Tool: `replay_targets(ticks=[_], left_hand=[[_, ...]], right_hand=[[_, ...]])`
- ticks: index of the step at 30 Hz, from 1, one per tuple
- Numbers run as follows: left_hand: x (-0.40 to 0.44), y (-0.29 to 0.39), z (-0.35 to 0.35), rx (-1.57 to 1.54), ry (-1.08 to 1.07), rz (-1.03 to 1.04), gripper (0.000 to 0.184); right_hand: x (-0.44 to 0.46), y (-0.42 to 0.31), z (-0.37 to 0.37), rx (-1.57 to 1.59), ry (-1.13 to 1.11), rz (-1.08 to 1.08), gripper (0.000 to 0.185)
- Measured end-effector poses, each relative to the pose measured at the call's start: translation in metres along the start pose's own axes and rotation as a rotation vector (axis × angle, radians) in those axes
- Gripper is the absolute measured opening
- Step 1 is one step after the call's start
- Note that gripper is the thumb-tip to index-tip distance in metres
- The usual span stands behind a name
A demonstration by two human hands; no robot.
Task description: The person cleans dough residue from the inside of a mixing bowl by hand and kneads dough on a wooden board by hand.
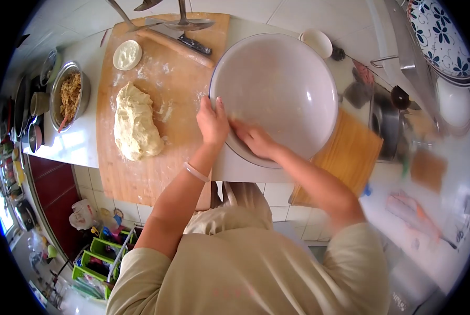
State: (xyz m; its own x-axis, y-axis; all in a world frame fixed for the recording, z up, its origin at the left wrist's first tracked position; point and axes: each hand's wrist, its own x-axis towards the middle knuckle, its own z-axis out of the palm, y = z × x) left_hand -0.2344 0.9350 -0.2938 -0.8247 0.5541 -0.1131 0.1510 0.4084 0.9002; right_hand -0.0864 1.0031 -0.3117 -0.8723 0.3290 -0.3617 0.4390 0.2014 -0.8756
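A large pale mixing bowl (pixel 277 79) stands at the right edge of the floured wooden board, tilted slightly or flat, I cannot tell which. My left hand (pixel 213 123) grips its left rim, thumb on the inner side. Inside the bowl, my right hand (pixel 253 139) lies with its fingers stretched against the lower left wall, close to the left hand. Small bits of residue cling to the wall near those fingers. A lump of dough (pixel 137 122) rests on the wooden board (pixel 111 181), left of both hands.
Above the dough are a small white dish (pixel 127 55), a rolling pin (pixel 174 47) and a black-handled knife (pixel 194 44). A metal bowl of filling (pixel 71 97) stands at far left. Right of the mixing bowl are a second wooden board (pixel 345 152) and a sink (pixel 386 126).
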Motion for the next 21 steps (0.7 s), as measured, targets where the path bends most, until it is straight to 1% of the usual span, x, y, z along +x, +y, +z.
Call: replay_targets(ticks=[1,3,4,6,8,9,11,12,14,15,17,18,20,21], left_hand=[[0.002,0.002,0.001,-0.042,0.006,-0.048,0.024],[0.001,-0.003,0.003,-0.051,0.008,-0.046,0.025],[0.001,-0.006,0.004,-0.064,0.018,-0.041,0.025],[0.001,-0.009,0.005,-0.071,0.025,-0.026,0.025],[0.004,-0.01,0.004,-0.076,0.032,-0.008,0.025],[0.005,-0.011,0.004,-0.063,0.027,0.003,0.025],[0.003,-0.01,0.004,-0.051,0.02,0.01,0.025],[0.002,-0.01,0.004,-0.048,0.026,0.004,0.025],[0.0,-0.005,0.001,-0.044,0.018,-0.007,0.025],[0.001,-0.001,-0.001,-0.035,0.003,-0.052,0.025],[-0.001,-0.002,0.001,-0.028,0.008,-0.109,0.025],[-0.002,-0.005,0.002,-0.038,0.012,-0.085,0.024],[0.002,-0.007,0.001,-0.044,0.021,-0.057,0.024],[0.002,-0.006,0.0,-0.005,0.019,-0.024,0.024]], right_hand=[[-0.019,0.001,-0.011,-0.001,0.008,0.002,0.046],[-0.048,0.002,-0.025,0.087,-0.271,0.036,0.046],[-0.041,0.002,-0.02,0.087,-0.273,0.036,0.046],[-0.01,0.004,0.001,0.125,-0.034,-0.115,0.049],[0.036,0.007,0.012,0.119,0.18,-0.129,0.048],[0.045,0.008,0.014,0.121,0.18,-0.128,0.048],[0.054,0.006,0.015,0.133,0.308,-0.172,0.047],[0.039,0.008,0.011,0.135,0.308,-0.168,0.047],[-0.016,0.004,-0.014,-0.199,-0.14,-0.048,0.046],[-0.031,0.006,-0.026,-0.199,-0.143,-0.042,0.046],[-0.046,0.009,-0.043,-0.593,-0.334,0.008,0.047],[-0.037,0.011,-0.041,-0.595,-0.345,0.0,0.047],[-0.001,0.019,-0.032,-0.805,-0.153,-0.18,0.05],[0.015,0.02,-0.028,-0.807,-0.159,-0.181,0.05]])
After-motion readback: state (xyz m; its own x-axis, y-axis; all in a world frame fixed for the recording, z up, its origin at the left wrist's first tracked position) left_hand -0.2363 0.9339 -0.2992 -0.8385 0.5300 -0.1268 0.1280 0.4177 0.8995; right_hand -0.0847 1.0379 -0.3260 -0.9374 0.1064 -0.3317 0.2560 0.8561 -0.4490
